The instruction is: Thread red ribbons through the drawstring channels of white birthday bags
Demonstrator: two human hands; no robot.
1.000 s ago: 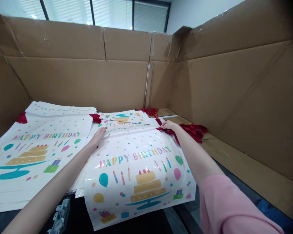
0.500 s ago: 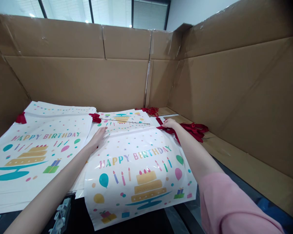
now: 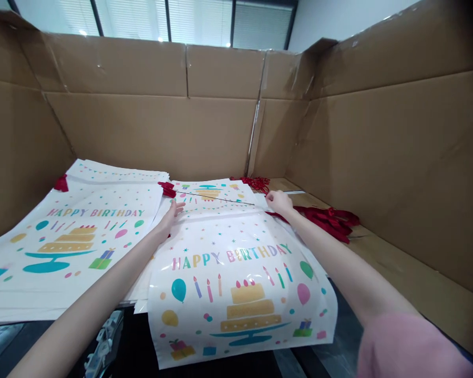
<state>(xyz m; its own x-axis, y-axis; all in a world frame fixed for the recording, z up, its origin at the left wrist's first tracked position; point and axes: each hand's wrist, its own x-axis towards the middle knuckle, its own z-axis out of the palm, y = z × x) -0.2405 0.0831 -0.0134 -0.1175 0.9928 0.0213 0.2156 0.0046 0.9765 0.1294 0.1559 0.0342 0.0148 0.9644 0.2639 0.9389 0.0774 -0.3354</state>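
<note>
A white plastic sheet printed HAPPY BIRTHDAY (image 3: 244,310) lies before me, its near edge hanging over a dark gap. At its upper left, my left hand (image 3: 173,214) rests open, fingers stretched out near the edge. My right hand (image 3: 279,202) is closed in a pinch by the upper right corner; what it may hold is hidden. Between the hands a thin dark stick or cord (image 3: 216,198) runs across the top of the sheet. Red ribbon (image 3: 333,220) lies bunched to the right, one strand reaching under my right hand. A red ribbon bundle (image 3: 167,189) sits above my left hand.
A stack of similar printed sheets (image 3: 79,231) lies at left, with another red ribbon piece (image 3: 61,183) on its edge. Tall cardboard walls (image 3: 150,126) enclose the back and sides. Red cords (image 3: 256,183) lie at the back. A clear plastic part (image 3: 104,344) stands low at front left.
The view has shifted so that things appear farther right. My right hand has come off the red ribbon strand it was on, and my left fingers have spread.
</note>
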